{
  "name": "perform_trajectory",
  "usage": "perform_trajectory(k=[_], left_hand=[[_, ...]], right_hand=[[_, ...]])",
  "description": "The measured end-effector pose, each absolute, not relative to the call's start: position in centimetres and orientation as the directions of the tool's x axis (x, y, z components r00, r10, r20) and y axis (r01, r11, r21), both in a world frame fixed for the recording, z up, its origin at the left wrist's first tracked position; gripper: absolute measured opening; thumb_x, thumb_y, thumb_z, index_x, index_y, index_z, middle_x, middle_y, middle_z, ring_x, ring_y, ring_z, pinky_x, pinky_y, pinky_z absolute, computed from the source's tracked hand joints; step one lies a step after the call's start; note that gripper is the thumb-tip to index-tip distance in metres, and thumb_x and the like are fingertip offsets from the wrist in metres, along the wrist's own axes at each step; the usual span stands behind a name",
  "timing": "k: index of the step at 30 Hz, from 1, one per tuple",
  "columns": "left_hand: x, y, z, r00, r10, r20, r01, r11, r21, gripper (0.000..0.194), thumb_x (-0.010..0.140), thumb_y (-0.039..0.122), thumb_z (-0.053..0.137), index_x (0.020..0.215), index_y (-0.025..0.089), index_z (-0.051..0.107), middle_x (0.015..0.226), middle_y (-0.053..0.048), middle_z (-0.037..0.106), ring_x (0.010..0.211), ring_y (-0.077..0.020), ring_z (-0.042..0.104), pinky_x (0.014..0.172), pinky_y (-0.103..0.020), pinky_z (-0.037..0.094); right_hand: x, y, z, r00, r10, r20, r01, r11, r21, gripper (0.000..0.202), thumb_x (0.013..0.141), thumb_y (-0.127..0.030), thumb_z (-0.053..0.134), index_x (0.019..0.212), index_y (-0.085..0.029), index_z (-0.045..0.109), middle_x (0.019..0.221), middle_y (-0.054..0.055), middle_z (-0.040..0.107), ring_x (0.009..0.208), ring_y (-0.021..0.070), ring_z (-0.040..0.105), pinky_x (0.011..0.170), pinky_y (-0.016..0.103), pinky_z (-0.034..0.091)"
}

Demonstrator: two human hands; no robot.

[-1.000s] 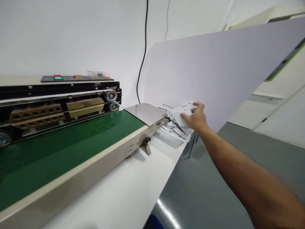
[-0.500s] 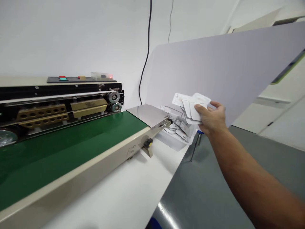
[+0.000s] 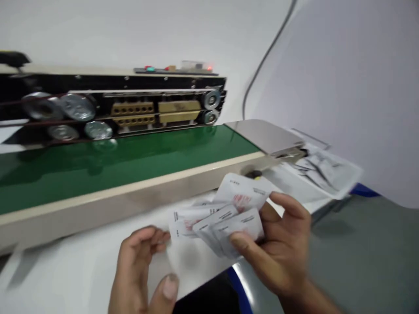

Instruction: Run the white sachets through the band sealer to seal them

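Note:
A fanned bunch of small white printed sachets (image 3: 242, 192) is gripped in my right hand (image 3: 281, 244), thumb on top and fingers behind. Red and black print shows on several of them. My left hand (image 3: 140, 270) is just left of the bunch, thumb and fingers apart, with nothing between them. Its fingertips come close to the leftmost sachet; whether they touch it I cannot tell. Both hands are above the white table (image 3: 81, 266), in front of the conveyor machine.
Behind the hands runs a green conveyor belt (image 3: 157, 152) with rollers and brass blocks (image 3: 180, 111) above it. A metal plate (image 3: 262, 133) forms its right end. Beyond it stands a white bin (image 3: 347, 174) holding more sachets. A dark cable (image 3: 265, 61) hangs by the wall.
My right hand has brought the sachets from above the bin leftward and nearer to me. My left hand has come into view beside them. The view has turned left.

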State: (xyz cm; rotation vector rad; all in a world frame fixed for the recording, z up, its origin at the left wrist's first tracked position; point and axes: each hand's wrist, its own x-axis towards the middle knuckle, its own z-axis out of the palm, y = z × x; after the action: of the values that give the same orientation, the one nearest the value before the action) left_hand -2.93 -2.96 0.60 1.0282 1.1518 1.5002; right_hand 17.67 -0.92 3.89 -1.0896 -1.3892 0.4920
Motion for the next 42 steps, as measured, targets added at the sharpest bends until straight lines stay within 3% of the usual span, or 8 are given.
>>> perform_trajectory(k=[6,12,17,22,27,31,38,42], left_hand=[[-6.2,-1.8,1.3,-0.114,0.952,0.285,-0.038,-0.291,0.956,0.051,0.092,0.049,0.06,0.135,0.028,0.043,0.138,-0.011,0.05,0.133,-0.0334,0.046,0.11,-0.052,0.034],[-7.8,-0.6,-0.1,-0.227,0.944,0.241,-0.159,-0.28,0.947,0.04,0.093,0.053,0.053,0.123,0.026,0.055,0.123,-0.008,0.061,0.123,-0.0289,0.053,0.107,-0.045,0.036],[-7.1,-0.4,-0.3,-0.225,0.972,0.068,-0.218,-0.118,0.969,0.031,0.098,0.053,0.047,0.115,0.029,0.057,0.116,-0.005,0.061,0.11,-0.0239,0.059,0.094,-0.042,0.044],[-6.8,-0.6,0.5,-0.16,0.981,0.109,-0.042,-0.118,0.992,0.03,0.1,0.051,0.043,0.103,0.026,0.06,0.113,-0.005,0.061,0.11,-0.0239,0.056,0.094,-0.04,0.041],[-6.5,-1.0,1.0,-0.201,0.942,0.267,0.213,-0.224,0.951,0.038,0.099,0.05,0.045,0.125,0.024,0.05,0.13,-0.009,0.053,0.126,-0.0255,0.047,0.105,-0.04,0.034],[-5.9,-1.2,1.0,-0.159,0.975,0.157,0.21,-0.122,0.97,0.059,0.087,0.056,0.065,0.132,0.025,0.041,0.131,-0.011,0.055,0.117,-0.0267,0.056,0.096,-0.04,0.044],[-6.2,-0.5,1.2,-0.258,0.963,0.075,0.021,-0.072,0.997,0.023,0.095,0.042,0.061,0.114,0.03,0.054,0.118,-0.001,0.065,0.105,-0.0141,0.063,0.089,-0.029,0.049],[-6.3,0.0,1.0,-0.331,0.944,0.002,-0.372,-0.133,0.919,0.012,0.092,0.029,0.065,0.103,0.027,0.06,0.108,0.0,0.069,0.105,-0.0159,0.067,0.094,-0.031,0.051]], right_hand=[[14.9,2.6,3.3,-0.277,0.761,0.587,0.542,0.628,-0.558,0.076,0.076,-0.03,0.08,0.13,-0.071,0.045,0.09,-0.008,0.075,0.077,0.0258,0.074,0.07,0.05,0.062],[12.2,4.4,3.4,-0.776,0.504,0.379,0.392,0.856,-0.336,0.04,0.095,-0.022,0.061,0.134,-0.025,0.053,0.112,0.009,0.073,0.099,0.0245,0.071,0.079,0.04,0.061],[11.4,4.5,2.3,-0.711,0.601,0.365,0.416,0.778,-0.472,0.054,0.087,-0.02,0.07,0.134,-0.02,0.044,0.119,0.01,0.065,0.107,0.0232,0.066,0.089,0.038,0.058],[12.2,4.3,1.9,-0.619,0.704,0.349,0.442,0.679,-0.586,0.061,0.085,-0.026,0.074,0.137,-0.023,0.042,0.122,0.01,0.062,0.108,0.0227,0.065,0.091,0.037,0.057],[12.0,4.0,1.8,-0.557,0.748,0.362,0.495,0.649,-0.578,0.06,0.086,-0.025,0.072,0.137,-0.024,0.041,0.121,0.01,0.063,0.108,0.0242,0.066,0.093,0.04,0.056],[10.9,3.6,2.1,-0.623,0.684,0.38,0.428,0.704,-0.567,0.054,0.087,-0.016,0.065,0.134,-0.023,0.041,0.119,0.009,0.062,0.105,0.021,0.064,0.089,0.035,0.057],[9.9,3.4,2.0,-0.619,0.696,0.364,0.393,0.675,-0.624,0.064,0.08,-0.009,0.064,0.138,-0.022,0.04,0.124,0.007,0.06,0.11,0.0175,0.061,0.095,0.03,0.052],[9.7,3.4,1.9,-0.599,0.7,0.388,0.411,0.685,-0.602,0.062,0.081,-0.012,0.067,0.136,-0.021,0.04,0.125,0.008,0.059,0.113,0.0191,0.06,0.099,0.032,0.051]])
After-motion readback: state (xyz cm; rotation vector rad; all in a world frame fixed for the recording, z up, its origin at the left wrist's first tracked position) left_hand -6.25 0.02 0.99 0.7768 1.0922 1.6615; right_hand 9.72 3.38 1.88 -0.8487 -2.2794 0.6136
